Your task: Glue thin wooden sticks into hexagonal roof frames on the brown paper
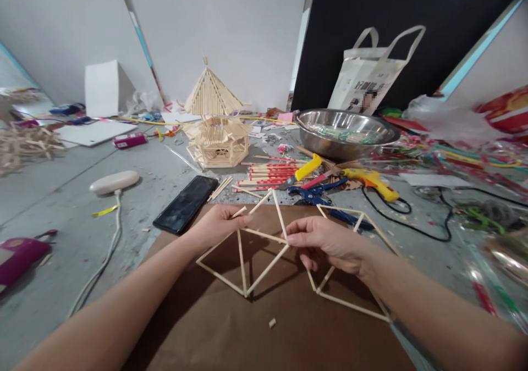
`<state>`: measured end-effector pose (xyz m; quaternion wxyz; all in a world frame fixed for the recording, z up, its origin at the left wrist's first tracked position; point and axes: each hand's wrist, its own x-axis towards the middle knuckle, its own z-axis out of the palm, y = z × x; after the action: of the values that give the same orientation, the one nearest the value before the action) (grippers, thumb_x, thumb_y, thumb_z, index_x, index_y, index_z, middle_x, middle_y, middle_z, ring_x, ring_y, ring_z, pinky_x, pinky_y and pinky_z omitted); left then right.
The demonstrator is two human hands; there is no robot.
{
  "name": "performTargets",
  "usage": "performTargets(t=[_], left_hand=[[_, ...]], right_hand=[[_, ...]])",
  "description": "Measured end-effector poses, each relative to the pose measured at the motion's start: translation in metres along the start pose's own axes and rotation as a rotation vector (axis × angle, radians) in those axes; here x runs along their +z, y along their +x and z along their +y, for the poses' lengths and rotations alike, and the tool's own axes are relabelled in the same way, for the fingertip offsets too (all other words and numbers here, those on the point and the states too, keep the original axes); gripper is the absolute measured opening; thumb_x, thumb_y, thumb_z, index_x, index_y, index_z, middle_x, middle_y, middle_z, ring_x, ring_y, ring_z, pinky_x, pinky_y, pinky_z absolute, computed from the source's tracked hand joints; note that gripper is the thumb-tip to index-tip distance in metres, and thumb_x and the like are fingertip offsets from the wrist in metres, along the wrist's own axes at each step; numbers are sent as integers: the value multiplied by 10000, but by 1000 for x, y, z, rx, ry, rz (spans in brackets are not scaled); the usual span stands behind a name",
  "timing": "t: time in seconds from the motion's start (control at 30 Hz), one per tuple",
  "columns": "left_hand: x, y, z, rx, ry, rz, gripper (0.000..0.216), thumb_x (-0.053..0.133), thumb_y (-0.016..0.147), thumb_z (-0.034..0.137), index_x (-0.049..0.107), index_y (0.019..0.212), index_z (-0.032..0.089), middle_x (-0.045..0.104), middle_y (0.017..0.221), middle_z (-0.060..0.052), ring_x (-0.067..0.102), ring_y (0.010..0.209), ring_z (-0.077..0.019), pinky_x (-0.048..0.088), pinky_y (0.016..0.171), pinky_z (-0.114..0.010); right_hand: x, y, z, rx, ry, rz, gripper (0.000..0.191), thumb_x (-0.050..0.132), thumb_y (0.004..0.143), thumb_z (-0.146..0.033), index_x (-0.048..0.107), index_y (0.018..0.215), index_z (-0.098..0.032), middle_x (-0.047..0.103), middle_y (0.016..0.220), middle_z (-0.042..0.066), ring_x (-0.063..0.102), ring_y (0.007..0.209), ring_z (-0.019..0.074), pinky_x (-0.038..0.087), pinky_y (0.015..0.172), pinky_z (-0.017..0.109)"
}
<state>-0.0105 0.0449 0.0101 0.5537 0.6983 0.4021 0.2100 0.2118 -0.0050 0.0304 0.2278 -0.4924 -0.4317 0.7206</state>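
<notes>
Between my hands is a frame of thin wooden sticks (243, 266), joined into triangles and raised a little over a brown sheet (198, 327). My left hand (218, 225) pinches its upper left side; a short stick end (239, 212) pokes out past the thumb, and I cannot tell if it belongs to the frame. At the right corner, the fingertips of my right hand (322, 243) are closed on a joint. A second stick frame (350, 305) lies under and around my right wrist, partly hidden by it. One small stick offcut (272, 322) rests on the sheet.
Behind are a stick pagoda model (216, 129), red-tipped sticks (268, 174), a yellow-handled cutter (307, 167), blue pliers (315, 195), a yellow glue gun (373, 183) with black cord, and a steel basin (346, 148). A phone (185, 203) and white corded device (114, 182) lie left.
</notes>
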Motion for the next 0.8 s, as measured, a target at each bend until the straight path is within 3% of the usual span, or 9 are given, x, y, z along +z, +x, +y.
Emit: performTargets(t=[0.6, 0.8], left_hand=[[-1, 1, 5, 82, 175, 94, 339, 438, 719, 431, 438, 560, 131, 363, 558, 40, 350, 529, -73, 290, 497, -177], [-1, 1, 2, 71, 224, 143, 353, 424, 726, 440, 362, 541, 145, 272, 553, 46, 268, 512, -63, 228, 466, -178]], right_hand=[[9, 0, -2, -97, -158, 134, 106, 523, 720, -232, 474, 702, -140, 516, 465, -43, 528, 431, 70, 380, 427, 173], [9, -6, -4, -138, -117, 51, 201, 602, 655, -248, 487, 783, -142, 530, 605, -33, 545, 499, 80, 406, 473, 206]])
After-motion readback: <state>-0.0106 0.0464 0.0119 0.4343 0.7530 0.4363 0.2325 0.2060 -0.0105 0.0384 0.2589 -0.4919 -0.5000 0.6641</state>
